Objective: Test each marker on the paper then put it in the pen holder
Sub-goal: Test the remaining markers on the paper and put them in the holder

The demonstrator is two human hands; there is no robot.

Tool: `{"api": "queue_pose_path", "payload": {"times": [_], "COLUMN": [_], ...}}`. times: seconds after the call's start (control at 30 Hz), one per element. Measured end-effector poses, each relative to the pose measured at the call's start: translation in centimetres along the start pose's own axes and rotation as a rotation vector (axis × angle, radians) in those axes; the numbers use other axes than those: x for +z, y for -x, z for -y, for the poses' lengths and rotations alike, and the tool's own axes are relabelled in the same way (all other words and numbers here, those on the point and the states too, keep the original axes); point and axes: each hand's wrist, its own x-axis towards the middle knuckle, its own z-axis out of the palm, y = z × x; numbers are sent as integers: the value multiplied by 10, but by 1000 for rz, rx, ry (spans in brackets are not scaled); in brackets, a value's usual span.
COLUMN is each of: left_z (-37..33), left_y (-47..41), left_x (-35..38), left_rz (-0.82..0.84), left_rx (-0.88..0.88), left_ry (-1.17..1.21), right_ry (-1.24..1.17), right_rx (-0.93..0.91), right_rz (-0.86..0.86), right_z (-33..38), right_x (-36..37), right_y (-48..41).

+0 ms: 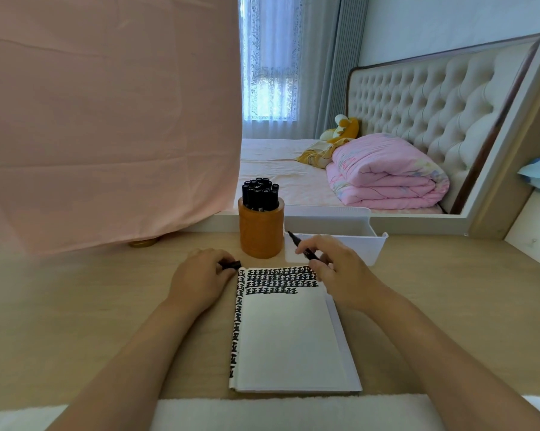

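A white paper pad [288, 343] lies on the wooden desk, its top rows filled with black marks. My right hand [334, 269] grips an uncapped black marker [301, 245], tip pointing up and left above the pad's top edge. My left hand [200, 276] rests beside the pad's top left corner and holds the black marker cap [232, 264]. Just behind the pad stands an orange cylindrical pen holder [261, 233] with several black markers [260, 194] upright in it.
A white plastic tray [340, 241] sits right of the pen holder, behind my right hand. A pink cloth [106, 119] hangs over the desk's back left. A mirror behind the desk reflects a bed. White fabric lies along the desk's near edge.
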Motion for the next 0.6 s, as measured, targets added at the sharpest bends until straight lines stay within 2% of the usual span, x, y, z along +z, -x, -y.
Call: {"api": "queue_pose_path", "payload": {"times": [0.17, 0.33, 0.43, 0.53, 0.6], "left_z": [3, -8, -29, -62, -79], "left_y": [-2, 1, 4, 14, 23], "left_x": [3, -6, -16, -21, -18], "left_rz": [61, 40, -52, 64, 152], "left_rx": [-2, 2, 161, 351, 451], "left_ry": [5, 57, 84, 176, 159], "right_ry": [-290, -307, -369, -467, -443], "right_rx": [89, 71, 67, 154, 193], "right_rz": [40, 47, 35, 18, 21], "right_z": [1, -2, 0, 0, -2], "right_x": [0, -6, -9, -7, -6], "right_y": [-2, -2, 2, 4, 7]}}
